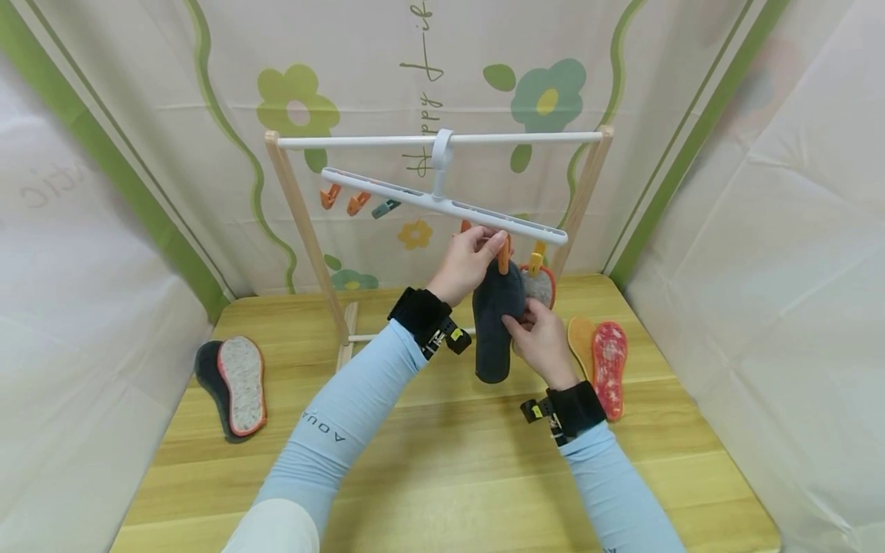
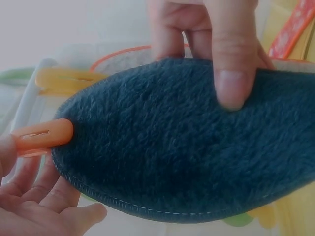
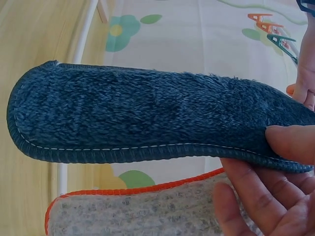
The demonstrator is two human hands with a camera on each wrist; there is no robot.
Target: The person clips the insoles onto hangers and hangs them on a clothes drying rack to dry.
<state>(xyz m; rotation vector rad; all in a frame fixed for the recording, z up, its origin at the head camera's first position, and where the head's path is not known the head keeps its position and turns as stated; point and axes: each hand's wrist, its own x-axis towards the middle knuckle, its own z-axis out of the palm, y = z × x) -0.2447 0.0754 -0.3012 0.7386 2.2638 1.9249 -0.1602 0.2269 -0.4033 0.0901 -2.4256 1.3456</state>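
A dark blue fuzzy insole [image 1: 492, 338] hangs toe-up below the right half of a white clip hanger [image 1: 508, 221]. My right hand [image 1: 545, 338] pinches its edge, thumb on the fuzzy face and fingers behind. At the insole's top my left hand [image 1: 465, 265] pinches an orange clothespin [image 2: 44, 136], whose tip sits over the insole's edge. Part of the left fingers lies behind the insole. Just behind, a grey insole with an orange rim [image 3: 133, 211] hangs from a yellow clothespin [image 1: 536, 259], partly hidden.
The hanger hooks on a rack's white bar [image 1: 359, 142] and tilts down rightward. Two orange clips and a teal clip [image 1: 385, 208] hang on its left. A dark and a grey insole [image 1: 242, 385] lie on the table's left; yellow and red insoles [image 1: 610, 369] lie right.
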